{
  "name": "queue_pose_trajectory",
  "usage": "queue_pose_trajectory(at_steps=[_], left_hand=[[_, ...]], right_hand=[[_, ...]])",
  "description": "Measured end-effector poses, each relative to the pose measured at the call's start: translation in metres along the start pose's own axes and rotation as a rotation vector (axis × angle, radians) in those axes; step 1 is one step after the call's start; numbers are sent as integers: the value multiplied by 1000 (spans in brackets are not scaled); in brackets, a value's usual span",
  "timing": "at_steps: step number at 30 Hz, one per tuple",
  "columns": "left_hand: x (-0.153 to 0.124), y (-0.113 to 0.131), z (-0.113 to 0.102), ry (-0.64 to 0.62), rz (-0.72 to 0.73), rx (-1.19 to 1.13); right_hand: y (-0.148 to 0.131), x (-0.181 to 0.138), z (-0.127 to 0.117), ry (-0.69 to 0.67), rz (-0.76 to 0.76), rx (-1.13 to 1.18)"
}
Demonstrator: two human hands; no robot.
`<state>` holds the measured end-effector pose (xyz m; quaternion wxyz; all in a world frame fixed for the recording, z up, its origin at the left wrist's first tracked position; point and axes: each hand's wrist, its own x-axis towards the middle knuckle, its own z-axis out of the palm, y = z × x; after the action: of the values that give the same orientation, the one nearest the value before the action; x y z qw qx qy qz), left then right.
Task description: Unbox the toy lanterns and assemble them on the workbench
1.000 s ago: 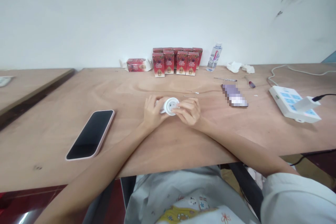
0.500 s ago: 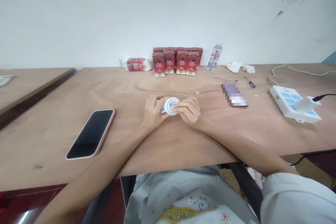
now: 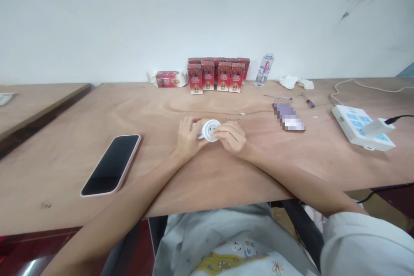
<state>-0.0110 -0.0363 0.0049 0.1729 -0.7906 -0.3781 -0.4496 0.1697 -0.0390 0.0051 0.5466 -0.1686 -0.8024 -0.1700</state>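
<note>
Above the middle of the table, my left hand (image 3: 189, 137) is closed around a small white object with a round base (image 3: 211, 125). Its ringed underside faces me and bears a small dark slot or switch; the rest of its body is behind the fingers. My right hand (image 3: 232, 136) has its fingers bunched together, tips against the right part of that base. Whether something small sits between those fingertips is hidden. Beyond the right hand lies a thin piece of wire with a white end (image 3: 242, 114).
Several red Christmas boxes (image 3: 224, 76) stand by the wall, beside an opened box on its side (image 3: 170, 79) and a water bottle (image 3: 264, 70). A phone (image 3: 111, 165) lies left; a second phone (image 3: 289, 116), screwdriver (image 3: 309, 102), crumpled tissues (image 3: 289, 81) and power strip (image 3: 362, 127) lie right.
Almost nothing differs. The right fingers have shifted very slightly at the white base, while the left hand keeps its hold in the same place.
</note>
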Motion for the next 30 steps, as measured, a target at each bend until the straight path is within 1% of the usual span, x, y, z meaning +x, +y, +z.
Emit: queue_pose_trajectory(at_steps=[4, 7, 9, 11, 13, 15, 17, 19, 22, 24, 26, 28, 30], left_hand=[[-1, 0, 0, -13, -12, -6], [0, 0, 0, 6, -7, -33], [0, -1, 0, 7, -13, -41], [-1, -1, -1, -8, -18, -32], [-1, -1, -1, -21, -17, -21], [-1, -2, -1, -13, -16, -16], [-2, -2, 0, 4, -6, -24], [-2, -2, 0, 9, -1, -30], [-1, -1, -1, -15, -13, -15], [0, 0, -1, -31, -13, -5], [0, 0, -2, -26, 4, 0], [1, 0, -2, -4, 24, 3], [2, 0, -2, 15, 27, 9]], right_hand=[[-1, 0, 0, -27, 45, 26], [-3, 1, 0, -9, 62, 55], [-6, 3, 0, 11, 108, 77], [-9, 6, -1, 37, 205, 111], [-11, 8, -1, 49, 352, 172], [-12, 10, 0, 37, 519, 291], [-10, 10, 2, -2, 659, 461], [-9, 8, 5, -44, 759, 612], [-6, 5, 10, -72, 853, 715], [-6, 3, 12, -53, 891, 739], [-6, 2, 14, -35, 898, 748], [-7, 3, 14, -34, 852, 723], [-9, 4, 11, -56, 767, 649]])
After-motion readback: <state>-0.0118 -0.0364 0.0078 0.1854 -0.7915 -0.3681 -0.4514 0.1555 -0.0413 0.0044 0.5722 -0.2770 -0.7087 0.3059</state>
